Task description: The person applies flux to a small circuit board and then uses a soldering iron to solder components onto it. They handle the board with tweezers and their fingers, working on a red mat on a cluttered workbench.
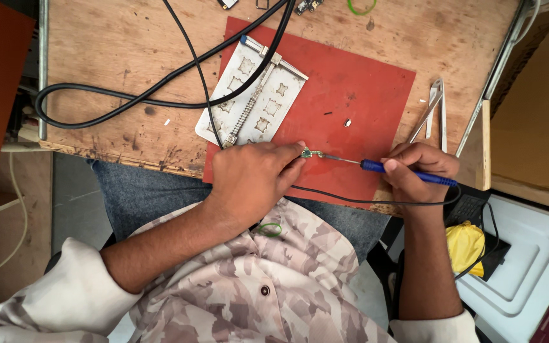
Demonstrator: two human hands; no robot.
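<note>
Scarred wooden table (115, 44) is carrying a red work mat (363, 89), seen from above the person's lap. Nearest the viewer, the left hand (252, 181) is lying at the mat's near edge, its fingers (290, 166) closing down on a small metal part (312, 153) and pinning it to the mat. The right hand (417, 168) is gripping a blue-handled soldering iron (408, 173) like a pen, the thin tip meeting the part; its black cord (351, 198) is trailing along the table edge toward the lap. A green rubber band (269, 229) is resting on the camouflage shirt. Farther off, a silver clamping fixture (258, 95) with star-shaped cut-outs is sitting half on the mat, two black cables (160, 89) crossing over it. Metal tweezers (435, 108) are lying just off the mat's right edge, and a tiny loose component (347, 122) is resting on the red surface. A yellow object (465, 248) is showing below the table at right, beside a white panel. No readable label or sign is showing.

Judged risk: the holding fingertips are very near the tip, so a slip could burn them, and the trailing cord could snag and drag the iron.
</note>
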